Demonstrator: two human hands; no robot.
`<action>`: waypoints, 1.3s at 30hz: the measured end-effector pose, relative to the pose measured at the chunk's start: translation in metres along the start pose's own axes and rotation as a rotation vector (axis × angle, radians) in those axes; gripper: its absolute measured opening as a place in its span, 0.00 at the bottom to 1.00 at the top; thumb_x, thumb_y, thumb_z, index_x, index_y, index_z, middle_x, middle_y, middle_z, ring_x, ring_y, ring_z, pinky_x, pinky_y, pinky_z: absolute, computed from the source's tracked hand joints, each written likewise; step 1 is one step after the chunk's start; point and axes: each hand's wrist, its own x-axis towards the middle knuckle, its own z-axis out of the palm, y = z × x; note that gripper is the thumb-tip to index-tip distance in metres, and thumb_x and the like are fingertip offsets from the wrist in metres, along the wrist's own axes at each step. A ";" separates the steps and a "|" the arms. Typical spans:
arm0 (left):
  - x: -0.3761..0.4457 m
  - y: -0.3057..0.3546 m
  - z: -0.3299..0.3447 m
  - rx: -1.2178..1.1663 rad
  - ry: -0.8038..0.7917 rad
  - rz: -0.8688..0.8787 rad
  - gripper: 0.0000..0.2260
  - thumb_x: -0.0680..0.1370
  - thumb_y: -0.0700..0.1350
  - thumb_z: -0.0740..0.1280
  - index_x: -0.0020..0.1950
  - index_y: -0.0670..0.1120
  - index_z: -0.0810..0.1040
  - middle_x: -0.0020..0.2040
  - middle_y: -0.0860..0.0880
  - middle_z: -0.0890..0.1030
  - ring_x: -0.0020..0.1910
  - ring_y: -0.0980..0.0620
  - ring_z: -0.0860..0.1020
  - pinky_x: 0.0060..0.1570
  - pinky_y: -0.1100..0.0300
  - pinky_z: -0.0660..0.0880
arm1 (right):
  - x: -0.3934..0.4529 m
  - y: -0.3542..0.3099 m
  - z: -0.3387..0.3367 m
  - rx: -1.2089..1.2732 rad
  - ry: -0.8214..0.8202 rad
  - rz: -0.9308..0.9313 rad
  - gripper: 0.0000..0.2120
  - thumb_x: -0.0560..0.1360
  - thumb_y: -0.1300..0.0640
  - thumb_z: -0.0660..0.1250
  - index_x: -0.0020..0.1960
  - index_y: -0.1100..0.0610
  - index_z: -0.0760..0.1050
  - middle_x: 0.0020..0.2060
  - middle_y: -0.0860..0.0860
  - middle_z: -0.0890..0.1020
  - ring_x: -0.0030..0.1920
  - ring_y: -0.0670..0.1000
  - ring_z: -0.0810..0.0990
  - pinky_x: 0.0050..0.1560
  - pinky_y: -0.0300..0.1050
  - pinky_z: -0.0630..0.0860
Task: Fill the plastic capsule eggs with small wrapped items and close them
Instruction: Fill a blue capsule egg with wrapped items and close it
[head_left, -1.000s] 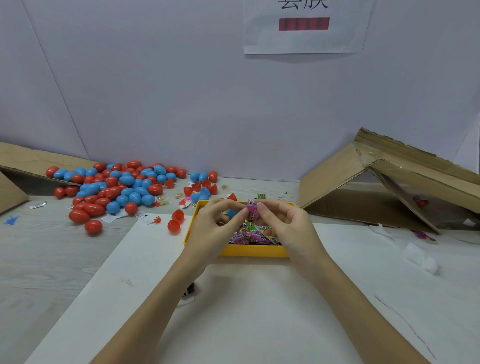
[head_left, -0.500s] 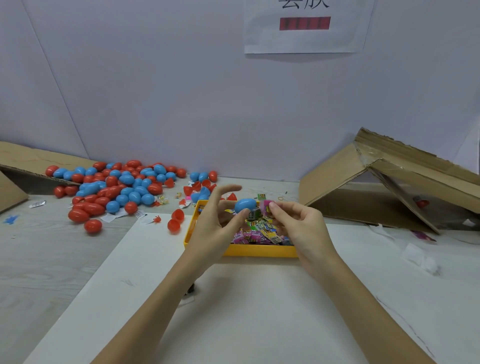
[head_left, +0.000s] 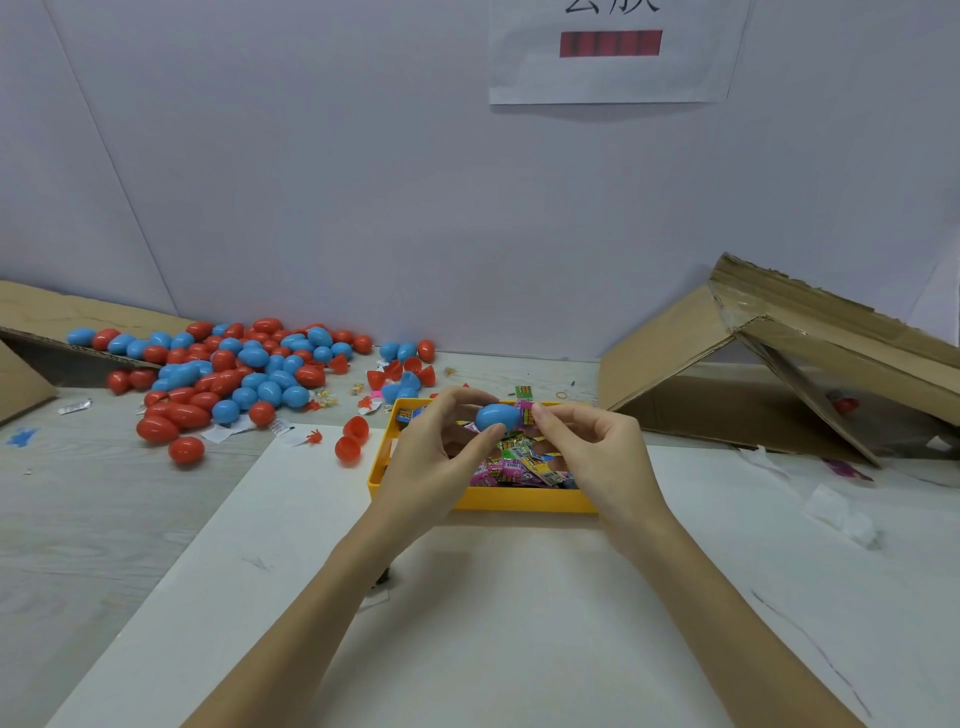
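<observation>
While a pile of eggs (head_left: 234, 374) lies closed at desk rear-left, left hand (head_left: 436, 457) grips a blue egg (head_left: 497, 417) over the tray (head_left: 519, 503), right hand (head_left: 597, 452) pinching a wrapper (head_left: 525, 413) at it; filling judged unfinished, several loose halves (head_left: 353, 439) remaining.

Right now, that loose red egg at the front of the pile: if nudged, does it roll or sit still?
The red egg probably rolls: it is rounded, lying on its side on the flat table. Its glossy shell looks slippery and likely light. Nothing beside it would stop it.
</observation>
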 end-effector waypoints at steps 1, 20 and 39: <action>0.000 0.000 0.000 -0.005 -0.002 0.001 0.12 0.79 0.43 0.71 0.62 0.49 0.77 0.55 0.53 0.83 0.50 0.52 0.84 0.52 0.55 0.83 | 0.000 0.001 0.000 -0.032 -0.002 -0.020 0.06 0.78 0.52 0.72 0.52 0.53 0.86 0.42 0.46 0.88 0.44 0.46 0.87 0.42 0.37 0.81; 0.001 -0.002 0.001 -0.060 0.002 0.020 0.15 0.77 0.40 0.73 0.64 0.45 0.78 0.55 0.53 0.84 0.54 0.58 0.83 0.54 0.64 0.80 | -0.002 0.001 0.003 0.031 -0.096 -0.121 0.08 0.77 0.57 0.75 0.54 0.47 0.86 0.47 0.46 0.88 0.52 0.47 0.86 0.49 0.41 0.83; -0.001 0.003 0.000 -0.050 0.035 0.037 0.16 0.78 0.41 0.73 0.66 0.46 0.80 0.56 0.55 0.84 0.54 0.56 0.83 0.55 0.58 0.82 | -0.003 0.001 0.005 0.048 -0.075 -0.099 0.09 0.77 0.56 0.74 0.57 0.51 0.85 0.48 0.49 0.88 0.53 0.48 0.86 0.54 0.47 0.84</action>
